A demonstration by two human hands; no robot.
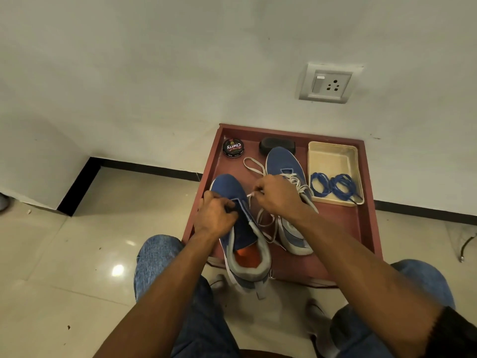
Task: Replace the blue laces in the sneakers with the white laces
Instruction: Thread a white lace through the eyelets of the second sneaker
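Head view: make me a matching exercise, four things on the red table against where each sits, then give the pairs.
Things:
1. blue laces
2. polish tin
3. black case
4. white lace tip

Places:
A. far left corner of the red table
B. in the cream tray
C. pinched in the right hand
D. beyond the toe of the right-hand sneaker

Pairs: 1-B, 2-A, 3-D, 4-C

On the red wooden table [361,228]: two blue fabric sneakers [232,192], two coiled blue laces [333,186], one cream plastic tray [333,153], one round black polish tin [233,148].
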